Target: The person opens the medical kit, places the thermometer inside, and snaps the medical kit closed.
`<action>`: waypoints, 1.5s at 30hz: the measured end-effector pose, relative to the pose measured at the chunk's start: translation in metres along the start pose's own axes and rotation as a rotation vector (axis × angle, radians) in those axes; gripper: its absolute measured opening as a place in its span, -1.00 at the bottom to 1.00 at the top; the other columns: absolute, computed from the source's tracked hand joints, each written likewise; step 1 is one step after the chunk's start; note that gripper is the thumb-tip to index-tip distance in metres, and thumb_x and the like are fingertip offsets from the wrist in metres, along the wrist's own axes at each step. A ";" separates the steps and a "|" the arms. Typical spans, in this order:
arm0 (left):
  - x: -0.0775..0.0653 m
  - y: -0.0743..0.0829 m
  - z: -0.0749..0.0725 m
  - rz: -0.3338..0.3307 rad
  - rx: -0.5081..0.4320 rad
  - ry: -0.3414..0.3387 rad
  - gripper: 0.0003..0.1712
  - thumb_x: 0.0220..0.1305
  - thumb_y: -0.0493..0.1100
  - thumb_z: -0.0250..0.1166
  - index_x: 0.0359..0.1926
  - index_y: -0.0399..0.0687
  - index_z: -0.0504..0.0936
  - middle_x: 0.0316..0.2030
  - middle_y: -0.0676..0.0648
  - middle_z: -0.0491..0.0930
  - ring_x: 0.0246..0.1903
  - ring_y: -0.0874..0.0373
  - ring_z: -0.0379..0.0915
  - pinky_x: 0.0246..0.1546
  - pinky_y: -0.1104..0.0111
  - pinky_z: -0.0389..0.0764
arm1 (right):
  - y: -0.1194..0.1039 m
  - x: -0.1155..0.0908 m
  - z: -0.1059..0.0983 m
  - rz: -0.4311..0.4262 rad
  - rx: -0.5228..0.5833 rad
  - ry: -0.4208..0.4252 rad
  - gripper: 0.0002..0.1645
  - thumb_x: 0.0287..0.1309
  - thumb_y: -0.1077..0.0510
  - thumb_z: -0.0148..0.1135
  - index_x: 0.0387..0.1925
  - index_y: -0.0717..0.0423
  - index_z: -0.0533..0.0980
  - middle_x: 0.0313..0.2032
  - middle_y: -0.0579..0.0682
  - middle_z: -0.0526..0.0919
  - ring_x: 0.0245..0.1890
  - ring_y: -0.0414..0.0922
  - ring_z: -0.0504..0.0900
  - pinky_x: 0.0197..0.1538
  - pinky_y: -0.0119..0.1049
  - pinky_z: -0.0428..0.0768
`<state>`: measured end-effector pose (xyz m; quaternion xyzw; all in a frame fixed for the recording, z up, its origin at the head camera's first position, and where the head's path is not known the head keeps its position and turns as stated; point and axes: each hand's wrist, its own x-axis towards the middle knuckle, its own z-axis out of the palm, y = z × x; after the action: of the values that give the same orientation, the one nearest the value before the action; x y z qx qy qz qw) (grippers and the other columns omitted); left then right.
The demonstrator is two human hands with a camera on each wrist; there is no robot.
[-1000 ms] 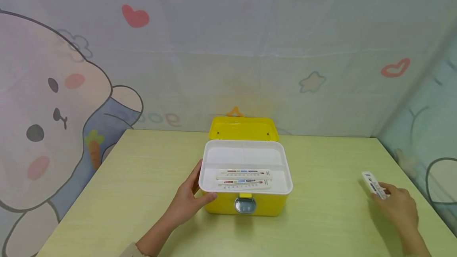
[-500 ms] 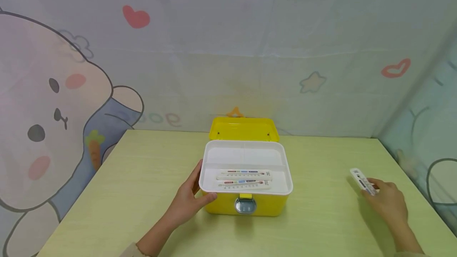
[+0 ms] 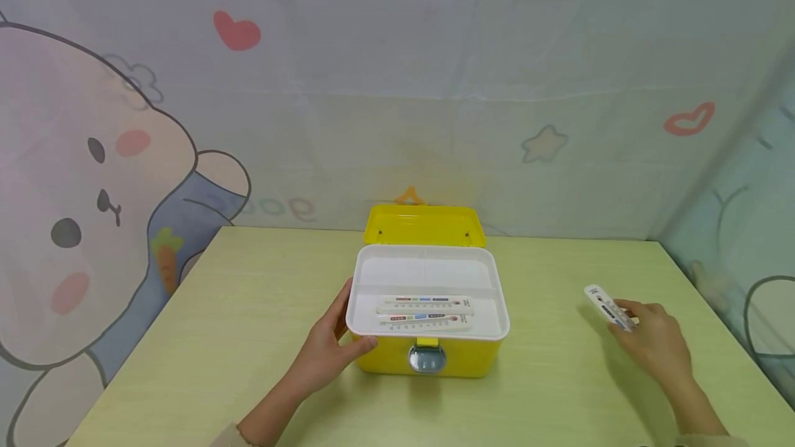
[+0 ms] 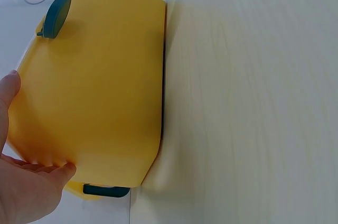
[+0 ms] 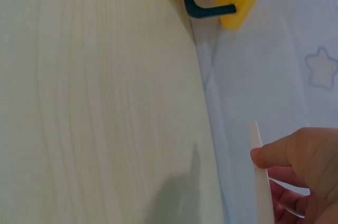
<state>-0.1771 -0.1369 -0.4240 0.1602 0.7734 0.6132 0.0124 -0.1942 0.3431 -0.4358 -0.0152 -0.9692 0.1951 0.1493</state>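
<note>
A yellow storage box [image 3: 466,359] stands on the table with its lid tipped back and a white tray [image 3: 391,269] across its top. Two white thermometers, one behind [image 3: 422,309] the other [image 3: 428,326], lie in the tray's front part. My left hand [image 3: 319,354] grips the box at its front left corner, thumb on the front just under the rim, fingers along the left side. Off to the right of the box, my right hand [image 3: 657,342] pinches a similar white thermometer [image 3: 602,303] between thumb and fingers, raised above the table; the right wrist view shows this thermometer edge-on [image 5: 261,187].
The open yellow lid [image 3: 425,226] stands behind the tray. A round grey latch [image 3: 427,358] sits on the box's front, and a dark handle [image 5: 211,11] sticks out from its side. A printed cloth [image 3: 373,109] hangs behind the light wooden table [image 3: 261,295].
My right hand has moved left toward the box and slightly away from me with the thermometer. My left hand and the box have stayed in place.
</note>
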 end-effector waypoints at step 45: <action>0.001 -0.002 0.000 0.017 0.006 -0.003 0.05 0.07 -0.16 0.37 0.43 0.23 -0.11 0.37 0.05 0.08 0.30 0.06 0.14 0.27 0.04 0.18 | -0.081 0.030 -0.023 -0.388 0.020 0.062 -0.52 -0.16 0.23 0.40 -0.09 0.22 0.56 -0.28 0.22 0.52 -0.40 0.01 0.43 -0.46 -0.32 0.32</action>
<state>-0.1783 -0.1372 -0.4255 0.1676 0.7737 0.6109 0.0078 -0.2140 0.2792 -0.3754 0.1671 -0.9469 0.1719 0.2141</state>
